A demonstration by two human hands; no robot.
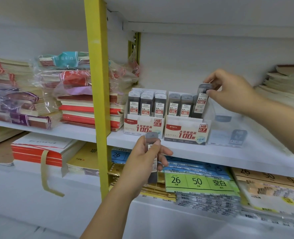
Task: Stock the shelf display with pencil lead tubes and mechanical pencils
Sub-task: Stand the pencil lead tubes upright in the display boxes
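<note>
A white shelf (pixel 211 152) ran across the middle of the frame, with a yellow upright (pixel 98 83) left of centre. On the shelf stood a 0.5 display box (pixel 144 125) and, just right of it, a 0.7 display box (pixel 186 133). At the right, the right hand (pixel 232 90) pinched a 0.7 lead tube (pixel 202 100) by its cap at that box's right end. In the lower centre, the left hand (pixel 142 163) gripped a second lead tube (pixel 152 137) upright.

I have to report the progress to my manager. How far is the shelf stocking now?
Done: the 0.5 box looks full across all three rows. In hand: the right hand holds a tube at the right row of the 0.7 box; the left hand holds another tube ready. Left: that tube, and the clear box beside it, which looks nearly empty. No pencils show.
</note>
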